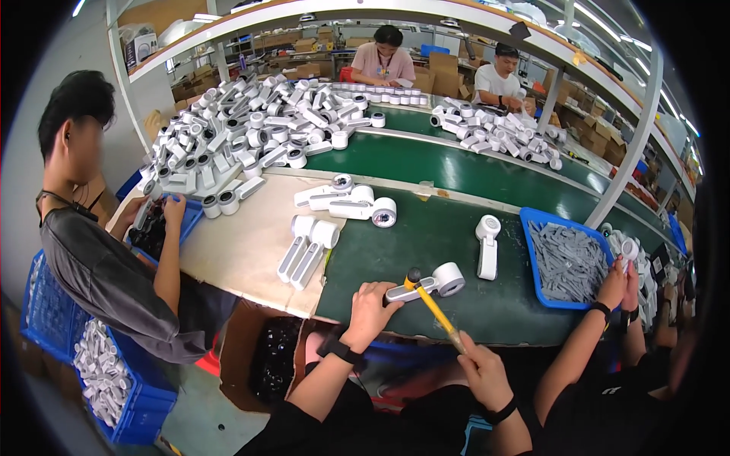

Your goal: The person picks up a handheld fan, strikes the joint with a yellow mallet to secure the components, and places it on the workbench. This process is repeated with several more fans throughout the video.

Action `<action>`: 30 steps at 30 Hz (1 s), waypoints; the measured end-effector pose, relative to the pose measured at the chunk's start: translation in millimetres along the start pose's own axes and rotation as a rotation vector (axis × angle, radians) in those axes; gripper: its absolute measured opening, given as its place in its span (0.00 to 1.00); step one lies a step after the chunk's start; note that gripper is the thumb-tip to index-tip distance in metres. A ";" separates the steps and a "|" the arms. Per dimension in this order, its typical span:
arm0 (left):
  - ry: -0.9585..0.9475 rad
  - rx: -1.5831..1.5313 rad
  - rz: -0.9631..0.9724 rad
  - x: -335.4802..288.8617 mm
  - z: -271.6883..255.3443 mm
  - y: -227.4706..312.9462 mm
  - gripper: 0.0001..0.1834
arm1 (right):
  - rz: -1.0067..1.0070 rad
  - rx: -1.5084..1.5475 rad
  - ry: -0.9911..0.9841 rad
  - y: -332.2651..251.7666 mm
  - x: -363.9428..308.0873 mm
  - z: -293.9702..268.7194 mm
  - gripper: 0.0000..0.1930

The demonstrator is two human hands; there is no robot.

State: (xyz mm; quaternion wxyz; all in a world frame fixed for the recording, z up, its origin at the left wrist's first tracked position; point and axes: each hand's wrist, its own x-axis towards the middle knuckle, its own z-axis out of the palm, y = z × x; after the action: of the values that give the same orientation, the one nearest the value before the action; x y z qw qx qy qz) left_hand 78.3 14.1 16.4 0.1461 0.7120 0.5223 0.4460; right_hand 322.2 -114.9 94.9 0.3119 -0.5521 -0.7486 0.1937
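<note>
My left hand (370, 318) is closed on the handle end of a white handheld fan (449, 280), which lies on the green tabletop with its drum-shaped head pointing right. In my right hand (487, 374) is a hammer (436, 310) with a yellow handle. The hammer's dark head is over the fan's grey handle strip; whether it touches is hard to tell. Beyond the fan, another white fan (488, 247) lies alone on the green surface. Left of it, two fans (306, 251) rest side by side, and a small group of fans (350, 201) sits farther back.
A blue tray (541, 283) of grey strips stands on the right. A large heap of fans (251, 125) covers the back left, beside a green conveyor belt (380, 157). Co-workers sit left, right and across. Below the table edge stands a cardboard box (242, 357) of dark parts.
</note>
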 end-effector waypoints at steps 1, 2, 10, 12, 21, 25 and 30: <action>0.026 0.005 -0.041 -4.4 1.4 -0.8 0.17 | 0.006 -0.029 -0.027 -7.0 1.9 -5.2 0.24; 0.052 0.010 -0.083 -7.9 1.1 -2.7 0.17 | -0.005 -0.033 -0.017 -13.8 2.1 -5.9 0.25; 0.087 0.009 -0.047 -5.5 -3.7 -4.8 0.16 | -0.094 -0.098 -0.072 -17.9 2.2 4.1 0.26; 0.055 -0.010 -0.063 -4.2 -4.8 -1.3 0.16 | -0.103 -0.018 0.011 -20.1 -1.6 7.5 0.25; 0.069 -0.019 -0.042 -3.7 -3.7 -4.1 0.16 | -0.092 0.025 0.038 -22.9 -5.3 12.9 0.25; 0.060 0.051 -0.066 -3.8 -3.5 -7.3 0.16 | -0.090 -0.118 -0.073 -19.0 0.2 14.8 0.26; 0.057 0.016 -0.064 -4.6 -2.3 -5.1 0.16 | -0.074 -0.060 -0.023 -17.1 -3.2 15.5 0.25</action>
State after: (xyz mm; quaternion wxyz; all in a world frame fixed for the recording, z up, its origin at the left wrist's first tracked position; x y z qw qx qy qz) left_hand 73.1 11.6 12.0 0.1394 0.6832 0.5523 0.4569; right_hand 300.2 -122.5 93.6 0.2935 -0.5309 -0.7775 0.1658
